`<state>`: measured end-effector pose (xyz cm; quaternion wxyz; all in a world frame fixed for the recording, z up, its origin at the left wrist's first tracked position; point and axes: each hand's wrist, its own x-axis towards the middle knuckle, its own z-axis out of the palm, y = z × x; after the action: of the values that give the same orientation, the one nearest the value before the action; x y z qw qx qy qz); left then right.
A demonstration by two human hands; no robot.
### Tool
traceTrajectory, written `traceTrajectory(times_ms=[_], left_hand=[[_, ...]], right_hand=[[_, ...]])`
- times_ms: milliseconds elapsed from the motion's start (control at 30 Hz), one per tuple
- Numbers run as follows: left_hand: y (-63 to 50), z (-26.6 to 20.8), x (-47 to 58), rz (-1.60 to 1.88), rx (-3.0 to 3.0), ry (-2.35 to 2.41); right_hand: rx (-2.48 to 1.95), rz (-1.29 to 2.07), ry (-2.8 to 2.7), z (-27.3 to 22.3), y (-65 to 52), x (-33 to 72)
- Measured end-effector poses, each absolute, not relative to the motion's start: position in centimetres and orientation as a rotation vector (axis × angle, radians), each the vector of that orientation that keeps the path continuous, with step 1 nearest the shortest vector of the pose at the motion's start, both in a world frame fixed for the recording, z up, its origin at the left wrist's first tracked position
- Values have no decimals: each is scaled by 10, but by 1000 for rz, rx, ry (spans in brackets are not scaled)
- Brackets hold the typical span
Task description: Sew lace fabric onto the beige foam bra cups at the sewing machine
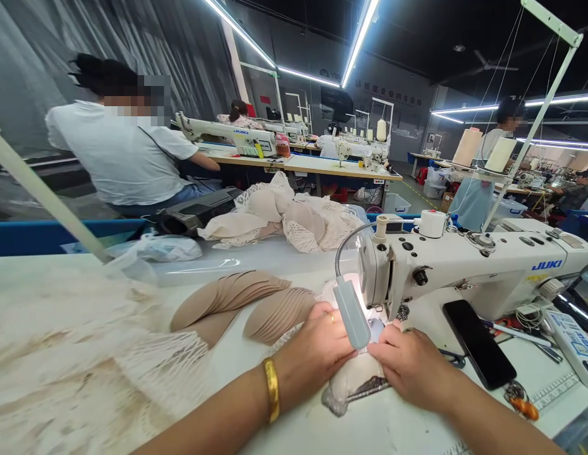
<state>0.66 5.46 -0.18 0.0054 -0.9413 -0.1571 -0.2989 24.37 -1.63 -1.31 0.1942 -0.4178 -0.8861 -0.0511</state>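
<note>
At the white sewing machine [465, 272], both my hands are on a cream fabric piece [353, 376] beside the needle area. My left hand [317, 341] is closed on its left side, with the fingertips partly behind the grey lamp head [351, 314]. My right hand [412, 360] pinches the right edge between thumb and fingers. A grey, shiny strip runs along the fabric's near edge. Just left of my left hand lie fanned stacks of beige bra cups [279, 313]. The needle itself is hidden.
White lace fabric [85, 354] covers the table's left side. Lace pieces with cups [294, 215] are heaped behind the stacks. A black phone [478, 341], an orange-handled tool [524, 404] and a white box [573, 347] lie right. A person in a white shirt [118, 151] sits beyond.
</note>
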Motion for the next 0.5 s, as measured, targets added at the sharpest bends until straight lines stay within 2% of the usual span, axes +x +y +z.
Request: traceTrajectory(times_ms=[300, 500], left_hand=[[60, 12, 7, -686, -2927, -674], [61, 7, 10, -781, -2919, -798]], right_hand=[[-1223, -143, -2433, -16, -12, 244], [-1045, 58, -2304, -15, -13, 247]])
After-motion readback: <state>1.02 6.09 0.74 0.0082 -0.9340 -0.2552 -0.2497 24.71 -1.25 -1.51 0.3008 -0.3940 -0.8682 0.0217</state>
